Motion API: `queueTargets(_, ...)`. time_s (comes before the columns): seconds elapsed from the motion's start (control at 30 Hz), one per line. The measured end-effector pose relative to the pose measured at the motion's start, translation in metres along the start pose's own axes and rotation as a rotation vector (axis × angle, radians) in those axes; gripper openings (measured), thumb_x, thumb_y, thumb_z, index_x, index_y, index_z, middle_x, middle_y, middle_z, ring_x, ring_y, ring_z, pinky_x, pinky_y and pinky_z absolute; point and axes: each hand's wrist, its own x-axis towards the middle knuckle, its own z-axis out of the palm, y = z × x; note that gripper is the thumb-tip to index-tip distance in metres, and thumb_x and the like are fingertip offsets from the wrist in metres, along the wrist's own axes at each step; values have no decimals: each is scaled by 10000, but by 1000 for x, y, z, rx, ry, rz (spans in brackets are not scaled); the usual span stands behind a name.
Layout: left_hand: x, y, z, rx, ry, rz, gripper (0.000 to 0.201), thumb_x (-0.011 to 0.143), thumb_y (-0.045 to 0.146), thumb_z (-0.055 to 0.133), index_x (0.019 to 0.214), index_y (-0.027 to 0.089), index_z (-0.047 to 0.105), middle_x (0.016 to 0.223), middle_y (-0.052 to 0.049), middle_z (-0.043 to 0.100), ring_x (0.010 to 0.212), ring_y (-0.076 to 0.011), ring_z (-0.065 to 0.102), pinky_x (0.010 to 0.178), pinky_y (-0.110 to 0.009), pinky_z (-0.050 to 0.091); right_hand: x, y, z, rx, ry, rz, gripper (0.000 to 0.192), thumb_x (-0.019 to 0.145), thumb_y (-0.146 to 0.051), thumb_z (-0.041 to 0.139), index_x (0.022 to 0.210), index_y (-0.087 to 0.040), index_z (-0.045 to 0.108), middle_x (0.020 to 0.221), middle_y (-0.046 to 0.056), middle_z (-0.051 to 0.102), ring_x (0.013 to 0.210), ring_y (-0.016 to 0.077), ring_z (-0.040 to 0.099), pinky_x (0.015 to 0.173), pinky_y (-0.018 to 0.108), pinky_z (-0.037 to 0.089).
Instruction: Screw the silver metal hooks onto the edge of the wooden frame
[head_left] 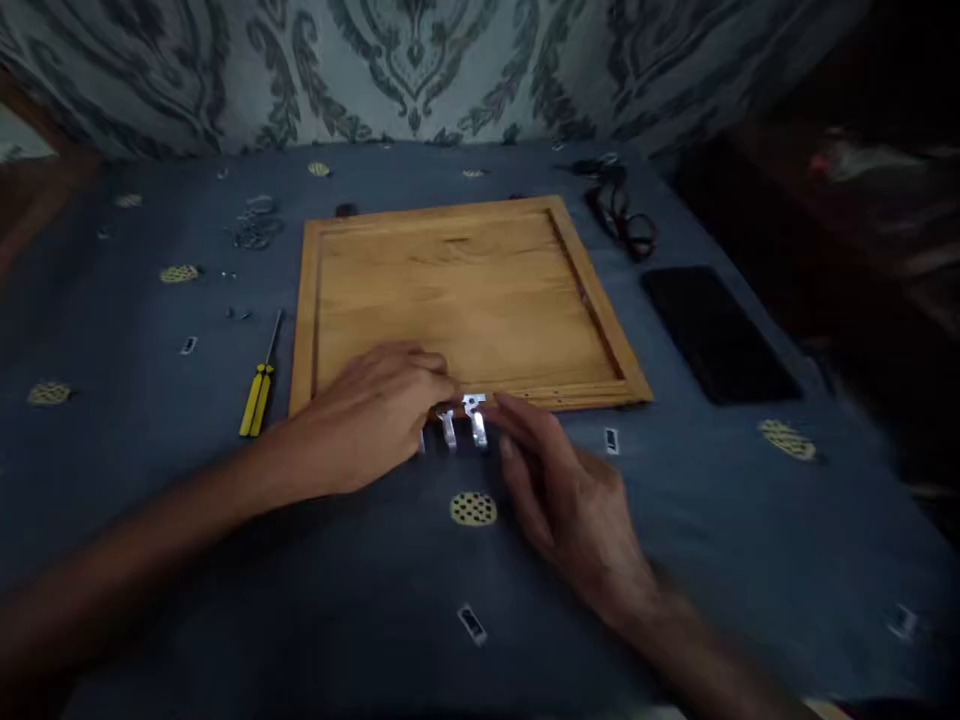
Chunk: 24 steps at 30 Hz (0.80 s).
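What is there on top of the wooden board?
At the near edge of the wooden board, metal pieces show between the left hand and right hand. The left hand covers part of the board; what lies beneath it cannot be seen.

The single view looks out from the wearer's head, facing forward and down over a blue cloth [712, 520]. It sits close: the left hand [379, 410] and right hand [581, 500] reach in from lower left and lower right towards mid-picture, at the framed wooden board [450, 300]. Patterned fabric [416, 70] closes off the top. The dark right margin perhaps looks past the cloth's edge.
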Motion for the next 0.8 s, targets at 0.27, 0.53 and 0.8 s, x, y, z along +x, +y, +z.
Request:
queueTargets(0.27,-3,3,-2,-20,23,-16,257,992,315,476,1074,181,679,1027,-51,685,1020,-211,607,924,-385,473,1,-1,-1,38,-30,41,388,1003,-160,436,1383,-214,490,1124,50,787,842,181,783,696,265,637)
queueTargets(0.53,-4,15,12,127,77,-48,357,897,463,645,1130,194,671,1038,-45,644,1076,-262,572,943,-445,475,0,0,-1,32,-24,39,359,1014,-150,415,1357,-206,501,1084,47,795,795,168,778,647,248,621)
queueTargets(0.8,-2,20,17,183,95,-64,342,901,437,642,1114,172,685,1002,-43,643,1034,-273,598,912,-464,491,0,1,-1,47,-34,29,357,1020,-149,413,1366,-200,486,1051,50,799,768,164,774,629,242,614)
